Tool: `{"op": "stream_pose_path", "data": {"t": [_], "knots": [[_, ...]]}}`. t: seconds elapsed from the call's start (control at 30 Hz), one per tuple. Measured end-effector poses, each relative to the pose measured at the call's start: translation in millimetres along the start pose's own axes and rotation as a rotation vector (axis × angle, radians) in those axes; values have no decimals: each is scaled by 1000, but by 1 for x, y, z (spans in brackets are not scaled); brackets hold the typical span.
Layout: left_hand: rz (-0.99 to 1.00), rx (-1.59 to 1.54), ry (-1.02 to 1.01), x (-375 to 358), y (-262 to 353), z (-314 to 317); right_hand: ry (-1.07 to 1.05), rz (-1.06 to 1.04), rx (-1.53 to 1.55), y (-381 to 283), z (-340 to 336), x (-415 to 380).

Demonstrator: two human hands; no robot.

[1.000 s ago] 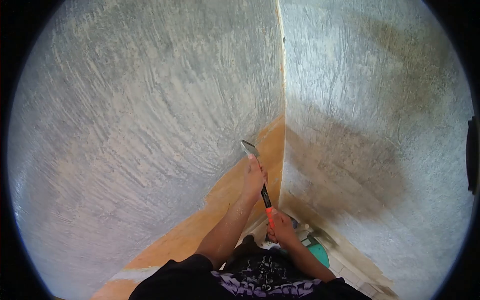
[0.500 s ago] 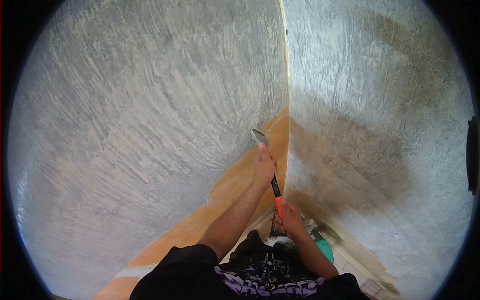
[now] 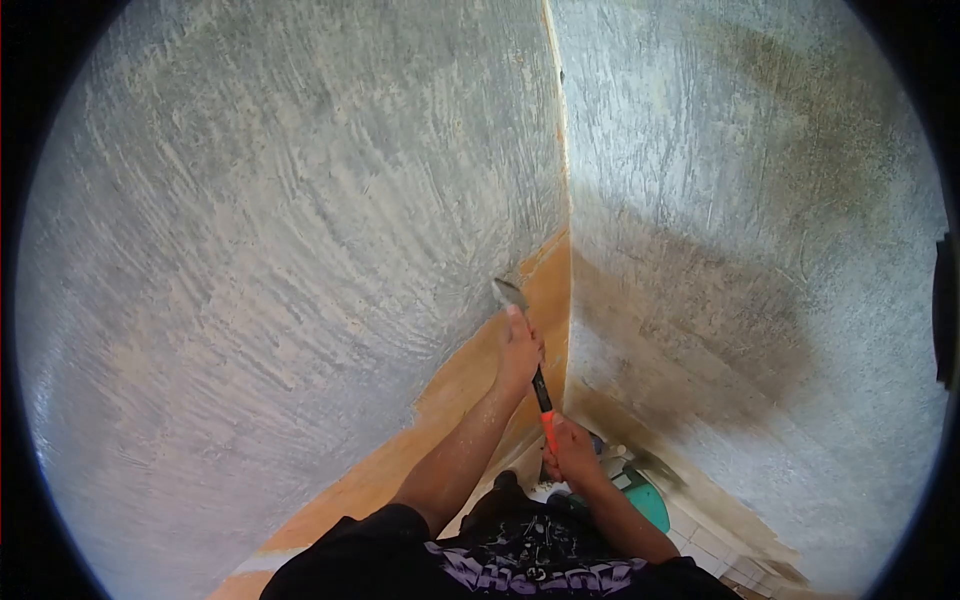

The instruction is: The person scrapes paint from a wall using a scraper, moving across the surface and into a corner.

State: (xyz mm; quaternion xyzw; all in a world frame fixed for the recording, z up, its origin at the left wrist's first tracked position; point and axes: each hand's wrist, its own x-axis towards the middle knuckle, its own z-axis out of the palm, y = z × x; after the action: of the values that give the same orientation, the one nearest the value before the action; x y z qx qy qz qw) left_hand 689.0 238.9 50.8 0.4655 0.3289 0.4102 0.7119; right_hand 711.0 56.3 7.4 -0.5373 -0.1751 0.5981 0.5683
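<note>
A scraper is held in both hands close to the inside corner where two plastered walls meet. The left hand is laid along the upper part of the tool, its fingers pressed together and extended toward the metal blade, with a fingertip set just behind the blade. The right hand is closed in a fist around the orange grip at the lower end of the handle. The blade is pressed against the left wall, at the edge where the grey scraped plaster gives way to an orange-tan band of remaining coating that runs diagonally down the wall.

The right wall is seen just beside the tool, across the vertical corner seam; a darker patch is spread over its lower half. Below the right hand, a teal container is seen on the floor, partly hidden by the right forearm, with pale tiles beside it. The lower edge of the view is filled by a black printed shirt, by which much of the floor is blocked.
</note>
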Motion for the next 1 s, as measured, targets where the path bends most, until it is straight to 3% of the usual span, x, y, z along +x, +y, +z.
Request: {"op": "stream_pose_path", "data": {"t": [0.2, 0.3, 0.4, 0.6, 0.7, 0.8, 0.9, 1.0], "knots": [[-5, -32, 29, 4, -2, 11, 21, 44, 86, -10, -5, -4], [-30, 29, 18, -1, 0, 0, -77, 11, 26, -12, 0, -11], [93, 80, 50, 21, -3, 21, 26, 60, 92, -18, -13, 8], [-31, 10, 31, 0, 2, 7, -67, 24, 1, -13, -9, -5], [60, 61, 53, 18, 2, 25, 25, 33, 72, -21, -18, 12], [72, -14, 26, 16, -3, 23, -31, -5, 96, -22, -23, 5], [-28, -91, 14, 4, 1, 11, -41, -15, 14, -16, -15, -1], [51, 19, 17, 19, 3, 22, 5, 37, 44, -21, -16, 13]]}}
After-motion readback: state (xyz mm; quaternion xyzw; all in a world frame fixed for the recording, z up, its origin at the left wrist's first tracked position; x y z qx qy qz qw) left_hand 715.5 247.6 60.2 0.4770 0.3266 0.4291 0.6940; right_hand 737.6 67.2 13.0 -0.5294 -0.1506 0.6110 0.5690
